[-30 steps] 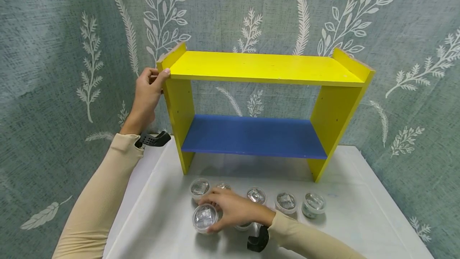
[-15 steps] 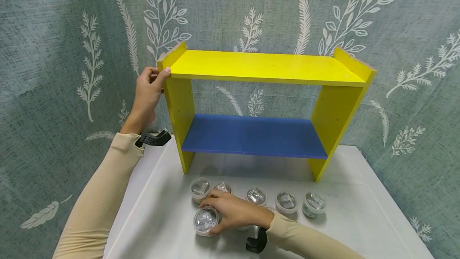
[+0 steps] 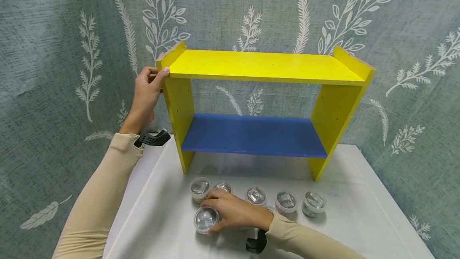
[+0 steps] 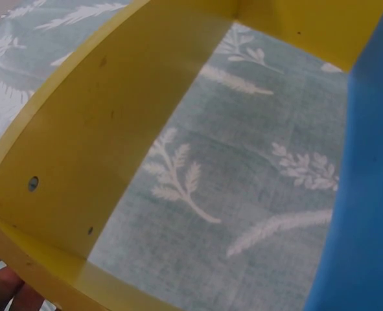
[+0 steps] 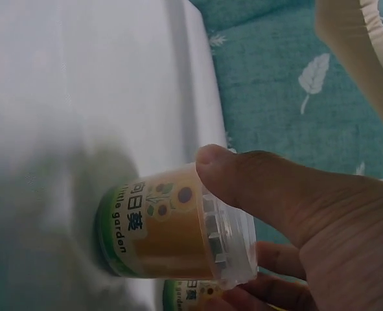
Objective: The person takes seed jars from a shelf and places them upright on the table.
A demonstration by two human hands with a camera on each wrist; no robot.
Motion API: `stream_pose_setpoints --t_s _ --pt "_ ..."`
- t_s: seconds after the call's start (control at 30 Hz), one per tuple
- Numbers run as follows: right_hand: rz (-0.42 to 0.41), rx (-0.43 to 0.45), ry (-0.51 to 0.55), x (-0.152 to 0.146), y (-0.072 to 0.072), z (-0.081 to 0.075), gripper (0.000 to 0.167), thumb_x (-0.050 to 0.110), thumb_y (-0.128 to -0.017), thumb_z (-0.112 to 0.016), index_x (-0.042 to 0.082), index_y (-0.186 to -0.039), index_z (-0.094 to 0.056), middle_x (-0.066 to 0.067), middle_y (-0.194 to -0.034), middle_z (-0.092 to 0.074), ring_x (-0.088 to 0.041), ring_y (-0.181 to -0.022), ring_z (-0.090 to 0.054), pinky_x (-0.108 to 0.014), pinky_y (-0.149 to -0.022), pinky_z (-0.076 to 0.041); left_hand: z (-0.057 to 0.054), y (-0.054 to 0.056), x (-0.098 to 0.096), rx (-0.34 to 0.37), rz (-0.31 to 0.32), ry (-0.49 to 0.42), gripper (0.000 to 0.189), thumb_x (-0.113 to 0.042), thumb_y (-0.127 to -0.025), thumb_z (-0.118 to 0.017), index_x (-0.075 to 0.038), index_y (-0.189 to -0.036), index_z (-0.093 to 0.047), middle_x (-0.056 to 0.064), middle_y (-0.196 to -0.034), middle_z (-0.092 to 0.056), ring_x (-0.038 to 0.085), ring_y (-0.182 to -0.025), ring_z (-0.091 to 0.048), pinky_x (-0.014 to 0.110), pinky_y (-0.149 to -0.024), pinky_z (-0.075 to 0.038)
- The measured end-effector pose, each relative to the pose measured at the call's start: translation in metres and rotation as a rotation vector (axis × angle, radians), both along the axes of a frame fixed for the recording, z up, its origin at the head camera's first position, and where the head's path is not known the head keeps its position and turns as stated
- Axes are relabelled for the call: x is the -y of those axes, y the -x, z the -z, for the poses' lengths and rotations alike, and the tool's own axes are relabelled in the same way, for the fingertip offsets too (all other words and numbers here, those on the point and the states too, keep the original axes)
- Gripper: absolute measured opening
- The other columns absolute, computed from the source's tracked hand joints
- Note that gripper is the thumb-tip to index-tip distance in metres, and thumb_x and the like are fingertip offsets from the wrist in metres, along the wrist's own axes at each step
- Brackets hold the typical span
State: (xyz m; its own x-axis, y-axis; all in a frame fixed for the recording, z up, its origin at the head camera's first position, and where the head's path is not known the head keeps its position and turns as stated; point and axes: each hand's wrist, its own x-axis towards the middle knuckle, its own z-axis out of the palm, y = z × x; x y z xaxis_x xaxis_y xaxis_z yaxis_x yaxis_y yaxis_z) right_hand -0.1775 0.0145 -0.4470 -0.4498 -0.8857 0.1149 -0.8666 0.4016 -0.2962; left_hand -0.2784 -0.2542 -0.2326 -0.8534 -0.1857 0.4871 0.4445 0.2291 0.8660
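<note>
My left hand (image 3: pixel 146 93) grips the upper left corner of a small yellow shelf unit (image 3: pixel 264 65), thumb on the front edge. In the left wrist view only a few fingertips (image 4: pixel 10 288) show beside the yellow side panel. Down on the white table, my right hand (image 3: pixel 235 211) holds a clear-lidded plastic cup (image 3: pixel 206 220) between thumb and fingers near its rim. The right wrist view shows this cup's orange and green label (image 5: pixel 159 223) with printed sunflowers. The cup looks upright, with its base at or very near the table.
Several similar cups stand in front of the unit, among them one at the far right (image 3: pixel 314 204) and one at the left (image 3: pixel 199 189). Others are partly hidden behind my right hand. A blue shelf board (image 3: pixel 255 135) spans the unit. Patterned green cloth (image 3: pixel 273 7) hangs behind.
My right hand and the cup have shifted very slightly to the right. The left hand keeps its grip on the shelf corner.
</note>
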Motion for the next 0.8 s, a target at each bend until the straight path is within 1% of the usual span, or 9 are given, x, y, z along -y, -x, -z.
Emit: stream_pose_setpoints --t_s 0.1,0.27,0.37,0.47,0.6,0.63,0.7,0.73,0.8 --pt "0.028 -0.021 -0.007 -0.001 -0.001 0.000 0.069 0.045 -0.079 -0.089 0.012 -0.135 -0.066 0.003 -0.131 -0.059 -0.009 -0.123 -0.051 -0.021 -0.106 -0.041 0.000 0.001 -0.001 0.002 0.005 0.006 0.036 -0.046 -0.102 -0.061 -0.015 -0.120 -0.054 0.002 -0.115 -0.054 0.018 -0.103 -0.053 0.036 -0.092 -0.042" --pt "0.048 -0.055 -0.003 -0.004 -0.003 -0.001 0.069 0.044 -0.078 -0.090 0.010 -0.133 -0.067 0.002 -0.127 -0.059 -0.009 -0.118 -0.052 -0.021 -0.104 -0.041 0.000 0.002 -0.003 0.003 0.011 0.007 0.036 -0.046 -0.102 -0.061 -0.016 -0.120 -0.053 0.002 -0.115 -0.053 0.018 -0.103 -0.053 0.036 -0.092 -0.042" --pt "0.050 -0.045 0.006 -0.005 -0.003 -0.002 0.070 0.044 -0.078 -0.090 0.010 -0.134 -0.067 0.001 -0.128 -0.059 -0.009 -0.119 -0.052 -0.021 -0.105 -0.041 0.000 0.004 -0.004 0.000 0.014 0.007 0.036 -0.046 -0.102 -0.061 -0.015 -0.119 -0.054 0.003 -0.115 -0.053 0.019 -0.103 -0.053 0.037 -0.093 -0.041" --pt "0.052 -0.007 0.025 -0.009 -0.001 -0.004 0.069 0.043 -0.080 -0.088 0.013 -0.138 -0.065 0.003 -0.130 -0.058 -0.008 -0.119 -0.052 -0.022 -0.104 -0.042 0.000 0.005 -0.004 -0.002 0.020 0.004 0.036 -0.047 -0.102 -0.061 -0.015 -0.119 -0.054 0.003 -0.114 -0.054 0.019 -0.102 -0.053 0.036 -0.092 -0.041" --pt "0.057 0.066 0.080 -0.019 0.006 -0.010 0.061 0.041 -0.088 -0.082 0.019 -0.141 -0.062 0.005 -0.133 -0.057 -0.009 -0.121 -0.052 -0.027 -0.102 -0.046 0.000 0.002 0.000 -0.001 0.014 -0.005 0.038 -0.047 -0.101 -0.062 -0.015 -0.121 -0.056 0.003 -0.115 -0.055 0.019 -0.103 -0.054 0.035 -0.092 -0.042" --pt "0.064 0.079 0.094 -0.024 0.008 -0.012 0.058 0.041 -0.091 -0.080 0.020 -0.141 -0.061 0.004 -0.134 -0.057 -0.009 -0.121 -0.053 -0.028 -0.101 -0.046 0.000 0.001 0.002 0.000 0.007 -0.004 0.039 -0.047 -0.101 -0.062 -0.015 -0.122 -0.056 0.003 -0.116 -0.056 0.018 -0.103 -0.054 0.035 -0.092 -0.042" --pt "0.075 0.123 0.145 -0.036 0.011 -0.017 0.054 0.038 -0.093 -0.079 0.019 -0.141 -0.062 0.003 -0.133 -0.058 -0.012 -0.118 -0.056 -0.029 -0.097 -0.050 0.000 -0.001 0.005 0.000 -0.016 0.013 0.040 -0.047 -0.101 -0.062 -0.015 -0.124 -0.056 0.002 -0.116 -0.057 0.017 -0.104 -0.055 0.034 -0.092 -0.044" --pt "0.084 0.154 0.174 -0.043 0.013 -0.020 0.053 0.035 -0.093 -0.079 0.017 -0.140 -0.062 0.001 -0.133 -0.058 -0.014 -0.117 -0.057 -0.030 -0.095 -0.052 0.001 -0.003 0.008 0.000 -0.033 0.034 0.041 -0.048 -0.101 -0.062 -0.015 -0.125 -0.056 0.001 -0.117 -0.057 0.017 -0.104 -0.056 0.032 -0.091 -0.045" --pt "0.117 0.196 0.229 -0.060 0.016 -0.027 0.051 0.030 -0.093 -0.080 0.015 -0.138 -0.063 0.000 -0.130 -0.060 -0.015 -0.111 -0.059 -0.031 -0.088 -0.055 0.004 -0.008 0.013 -0.010 -0.069 0.082 0.043 -0.048 -0.102 -0.061 -0.014 -0.126 -0.055 0.000 -0.115 -0.057 0.017 -0.104 -0.058 0.030 -0.090 -0.048"
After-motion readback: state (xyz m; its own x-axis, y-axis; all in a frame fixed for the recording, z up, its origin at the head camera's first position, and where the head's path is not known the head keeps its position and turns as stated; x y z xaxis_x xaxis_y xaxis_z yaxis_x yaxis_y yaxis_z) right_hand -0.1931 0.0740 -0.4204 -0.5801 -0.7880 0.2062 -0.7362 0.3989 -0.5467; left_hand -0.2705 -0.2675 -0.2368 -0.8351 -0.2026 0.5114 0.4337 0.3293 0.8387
